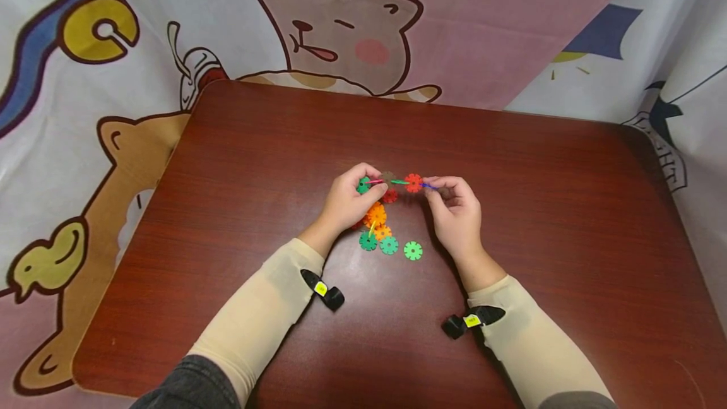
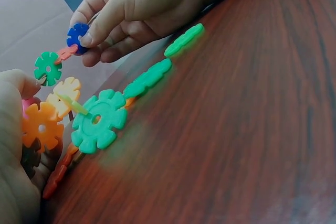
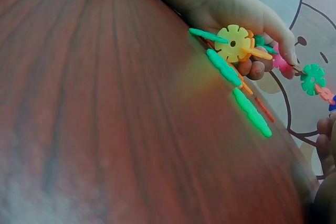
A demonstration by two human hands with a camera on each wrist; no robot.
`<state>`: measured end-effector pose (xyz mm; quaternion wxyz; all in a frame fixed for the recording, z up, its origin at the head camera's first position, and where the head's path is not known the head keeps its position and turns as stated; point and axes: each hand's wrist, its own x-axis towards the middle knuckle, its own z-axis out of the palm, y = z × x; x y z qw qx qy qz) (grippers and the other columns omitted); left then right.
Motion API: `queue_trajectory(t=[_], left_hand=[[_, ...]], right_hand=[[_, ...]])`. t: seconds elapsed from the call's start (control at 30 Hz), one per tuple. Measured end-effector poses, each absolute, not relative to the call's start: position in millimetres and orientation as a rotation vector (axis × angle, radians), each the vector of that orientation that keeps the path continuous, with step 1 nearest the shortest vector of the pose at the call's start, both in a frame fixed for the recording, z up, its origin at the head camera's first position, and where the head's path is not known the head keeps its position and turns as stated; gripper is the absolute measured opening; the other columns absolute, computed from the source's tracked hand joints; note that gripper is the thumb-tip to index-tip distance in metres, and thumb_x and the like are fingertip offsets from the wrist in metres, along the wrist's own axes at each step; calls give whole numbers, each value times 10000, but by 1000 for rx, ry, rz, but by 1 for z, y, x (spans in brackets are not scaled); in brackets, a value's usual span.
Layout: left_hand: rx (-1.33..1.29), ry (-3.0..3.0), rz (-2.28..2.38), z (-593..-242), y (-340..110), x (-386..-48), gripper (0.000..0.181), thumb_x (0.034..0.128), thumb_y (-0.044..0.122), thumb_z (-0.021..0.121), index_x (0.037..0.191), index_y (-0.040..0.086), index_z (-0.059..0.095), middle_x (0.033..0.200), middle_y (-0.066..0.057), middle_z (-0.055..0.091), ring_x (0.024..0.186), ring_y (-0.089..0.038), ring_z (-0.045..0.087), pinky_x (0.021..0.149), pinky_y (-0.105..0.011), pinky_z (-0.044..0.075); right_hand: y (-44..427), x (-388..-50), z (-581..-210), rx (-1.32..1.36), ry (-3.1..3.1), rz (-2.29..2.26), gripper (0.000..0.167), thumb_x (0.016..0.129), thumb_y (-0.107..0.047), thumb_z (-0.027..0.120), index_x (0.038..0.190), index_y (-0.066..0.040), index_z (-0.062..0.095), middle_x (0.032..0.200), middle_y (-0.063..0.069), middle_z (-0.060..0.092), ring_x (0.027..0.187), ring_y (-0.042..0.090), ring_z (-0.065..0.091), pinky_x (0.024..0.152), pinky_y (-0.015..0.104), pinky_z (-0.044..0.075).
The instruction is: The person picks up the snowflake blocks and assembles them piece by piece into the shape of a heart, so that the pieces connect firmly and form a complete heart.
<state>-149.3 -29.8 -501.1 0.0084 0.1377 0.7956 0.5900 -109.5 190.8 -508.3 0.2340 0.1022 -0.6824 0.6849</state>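
Note:
Both hands hold a short chain of interlocked notched plastic snowflake discs just above the table. My left hand (image 1: 351, 201) pinches its left part, near a pink disc (image 3: 280, 59) and a brown disc (image 1: 389, 177). The chain runs on through a green disc (image 2: 48, 68) and a red disc (image 1: 413, 183). At its right end, my right hand (image 1: 459, 213) pinches a blue disc (image 2: 77, 38) between thumb and finger. Under and beside the left hand are an orange disc (image 1: 376, 214), a yellow disc (image 3: 232, 43) and a dark green disc (image 1: 368, 241); the left hand partly hides this group.
A teal disc (image 1: 389, 245) and a light green disc (image 1: 413, 250) lie on the brown wooden table (image 1: 539, 207), nearer me than the hands. Another red disc (image 1: 390, 196) lies just below the chain. A printed cloth (image 1: 466, 30) hangs behind the table.

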Motion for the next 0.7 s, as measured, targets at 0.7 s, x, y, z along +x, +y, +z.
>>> queue_trajectory(t=[0.7], left_hand=[[530, 2524, 1679, -498, -33, -149, 104, 981, 230, 735, 994, 178, 646, 935, 25, 696, 884, -181, 618, 776, -357, 481]], right_hand=[[198, -109, -508, 317, -2052, 1758, 112, 867, 180, 780, 953, 117, 748, 1014, 236, 780, 933, 210, 785, 821, 250, 603]])
